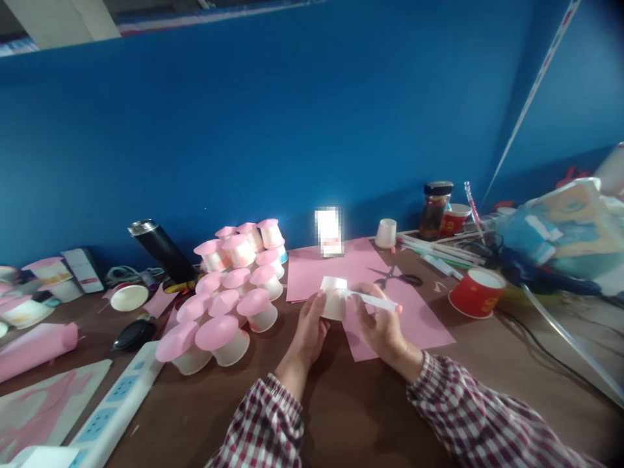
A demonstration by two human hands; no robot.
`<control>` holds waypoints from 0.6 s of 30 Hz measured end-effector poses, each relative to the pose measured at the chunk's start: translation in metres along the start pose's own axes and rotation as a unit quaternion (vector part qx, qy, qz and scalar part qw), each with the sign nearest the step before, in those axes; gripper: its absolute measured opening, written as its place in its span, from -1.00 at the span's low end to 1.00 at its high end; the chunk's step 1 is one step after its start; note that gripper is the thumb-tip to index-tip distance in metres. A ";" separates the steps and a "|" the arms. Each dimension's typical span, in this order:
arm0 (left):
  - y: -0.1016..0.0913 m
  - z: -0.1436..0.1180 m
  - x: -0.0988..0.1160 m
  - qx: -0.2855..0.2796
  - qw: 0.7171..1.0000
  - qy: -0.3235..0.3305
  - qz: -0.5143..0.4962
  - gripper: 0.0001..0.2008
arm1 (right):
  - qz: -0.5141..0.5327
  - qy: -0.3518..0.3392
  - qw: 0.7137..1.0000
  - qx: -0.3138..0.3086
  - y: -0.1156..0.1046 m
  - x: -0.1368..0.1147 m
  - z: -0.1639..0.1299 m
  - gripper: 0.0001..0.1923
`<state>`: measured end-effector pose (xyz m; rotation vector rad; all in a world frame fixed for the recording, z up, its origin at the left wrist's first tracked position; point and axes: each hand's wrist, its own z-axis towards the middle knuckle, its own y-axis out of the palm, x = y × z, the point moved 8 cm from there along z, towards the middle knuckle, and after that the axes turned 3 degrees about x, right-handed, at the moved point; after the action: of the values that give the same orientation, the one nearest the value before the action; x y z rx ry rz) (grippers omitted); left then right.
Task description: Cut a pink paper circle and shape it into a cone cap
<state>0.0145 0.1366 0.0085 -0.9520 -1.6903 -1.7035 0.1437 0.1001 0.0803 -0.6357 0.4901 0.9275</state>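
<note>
My left hand grips a white paper cup by its left side, above the brown table. In my right hand is a white marker pen with an orange-red end, its tip side at the cup's right wall. Whether the tip touches the cup, I cannot tell. Beyond both hands lie pink paper sheets, with dark scissors resting on them. To the left of my left hand stand several white cups topped with pink paper discs.
A red paper cup stands at the right near a black cable. Several pens, a dark-lidded jar and a small white cup are at the back. Leftward are a black flask, a mouse and a power strip.
</note>
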 end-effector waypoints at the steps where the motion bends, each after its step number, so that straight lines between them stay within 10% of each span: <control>1: 0.000 0.000 0.000 -0.001 1.000 0.001 0.000 -0.72 | -0.001 -0.002 1.000 -0.002 0.000 0.000 0.000 -0.90; 18: -0.002 -0.001 0.001 0.014 1.000 0.002 0.000 -0.73 | 0.026 0.047 0.999 0.003 0.003 0.012 -0.003 -0.87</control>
<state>0.0124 0.1362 0.0079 -0.9345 -1.7070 -1.6770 0.1472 0.1063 0.0698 -0.6658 0.5949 0.9482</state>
